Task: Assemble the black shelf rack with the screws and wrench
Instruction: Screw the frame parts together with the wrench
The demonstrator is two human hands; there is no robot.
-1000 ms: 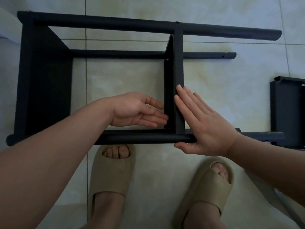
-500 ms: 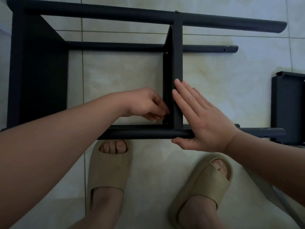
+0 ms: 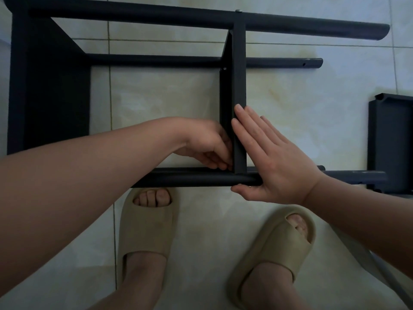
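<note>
The black shelf rack (image 3: 49, 86) lies on its side on the pale tiled floor (image 3: 301, 90), its wide end shelf at the far left and its long tubes running off to the right. The left hand (image 3: 207, 144) reaches in from the left, with its fingers curled down into the inner corner where the middle shelf (image 3: 239, 86) meets the near tube (image 3: 190, 179). The fingertips are bunched together against that joint, and I cannot tell whether they pinch anything, since the corner hides it. Just to the right, the right hand (image 3: 274, 157) is laid flat against the other face of the middle shelf, fingers straight and pressed together, with the thumb hooked under the near tube. A small screw head (image 3: 238, 11) shows on the far tube (image 3: 156, 16) directly above the middle shelf. At the far right a loose black shelf (image 3: 393, 142) sits on the floor near the tube ends. Below the rack, two feet in beige slippers (image 3: 145, 229) stand on the tiles
</note>
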